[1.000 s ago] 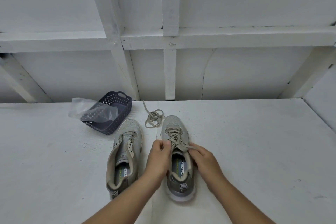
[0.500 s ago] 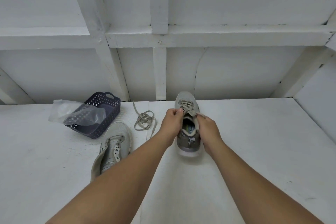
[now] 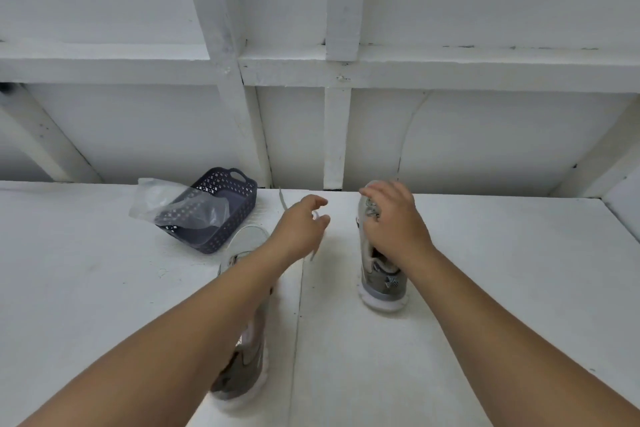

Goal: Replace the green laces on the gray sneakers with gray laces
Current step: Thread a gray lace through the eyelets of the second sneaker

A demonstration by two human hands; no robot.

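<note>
A white painted desk (image 3: 485, 305) fills the lower view — behind it rises a white board wall (image 3: 485, 135) crossed by white wooden beams (image 3: 337, 135), upright, level and slanted, under even, soft light.

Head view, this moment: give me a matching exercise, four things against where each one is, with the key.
Things:
1. basket
2. plastic bag
3. right hand
4. left hand

Places:
A. on top of the right sneaker
B. between the two sneakers, above the table
C. at the back left of the table, near the wall
D. draped over the basket's left rim

Pairs: 1-C, 2-D, 3-A, 4-B
</note>
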